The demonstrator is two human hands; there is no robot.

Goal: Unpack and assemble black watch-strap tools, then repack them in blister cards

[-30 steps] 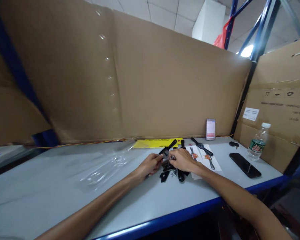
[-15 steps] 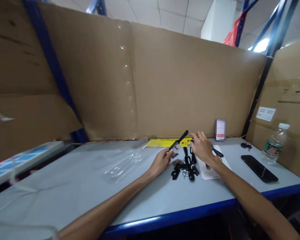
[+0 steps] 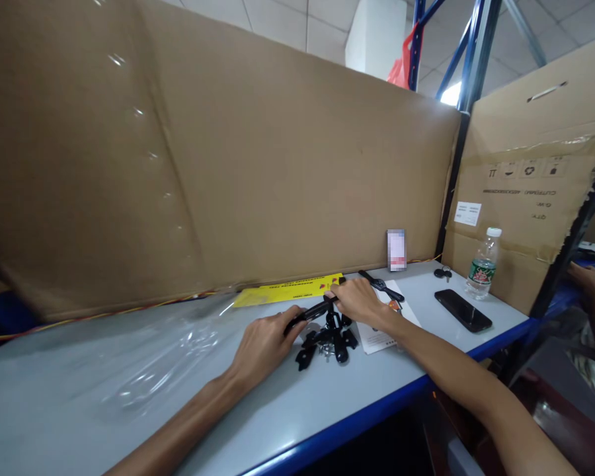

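My left hand (image 3: 262, 342) grips one end of a black watch strap (image 3: 311, 312) just above the grey table. My right hand (image 3: 357, 301) pinches the strap's other end. Under the strap lies a small heap of black strap pieces and metal bits (image 3: 326, 340). A black watch (image 3: 381, 285) rests on a white instruction sheet (image 3: 377, 334) right behind my right hand.
Crumpled clear plastic wrap (image 3: 168, 360) lies to the left. A yellow label (image 3: 287, 290) runs along the cardboard wall. At right sit a black phone (image 3: 463, 310), keys (image 3: 442, 272) and a water bottle (image 3: 482, 264). Another person's hand (image 3: 588, 277) shows at far right. Blue table edge (image 3: 367, 420) in front.
My right hand came back from reaching toward the watch and now pinches the strap's end. The strap has dropped from a raised tilt to nearly level. The camera swung left.
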